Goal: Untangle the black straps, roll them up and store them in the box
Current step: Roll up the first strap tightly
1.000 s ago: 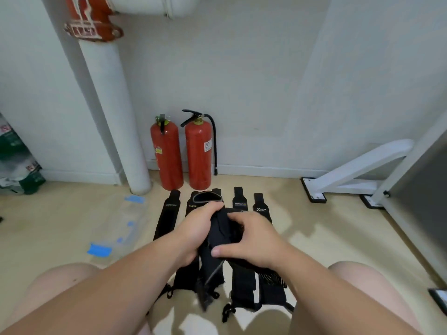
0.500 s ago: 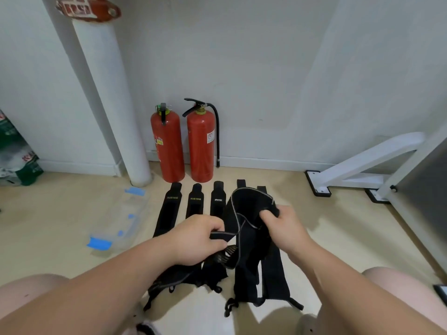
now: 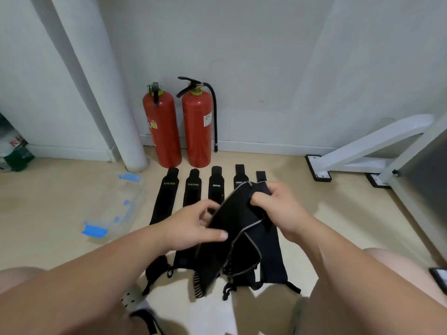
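Both hands, bunched close together a second ago around a wadded black strap, now stand apart at chest height above the floor (image 3: pixel 48 213). The held strap (image 3: pixel 235 226) has opened from a tight lump into a loose, wide fold between them, and its grey-trimmed edge loops down in front.

The left hand (image 3: pixel 193 228) has its grip closed on the strap's near edge, thumb laid across the front and fingers tucked behind. The right hand (image 3: pixel 278 209) has its grip curled over the strap's upper far corner, lifting it slightly higher than the left side.

Beneath the hands, five flat straps (image 3: pixel 193 189) lie side by side on the floor, tips pointing toward two red fire extinguishers (image 3: pixel 197 131) that stand against the wall. Their near ends, with cords and loops, sit bunched close to the person's knees.

The box (image 3: pixel 116 209), clear plastic with blue clips, rests on the floor to the left, just beside the outermost flat strap and well apart from the hands. No rolled strap shows inside it, and whether its lid is on cannot be told.

Spreading the hands appears to be the untangling step for this one strap: it is loosened but seems doubled over on itself. Rolling has not begun, and storing looks some way off.
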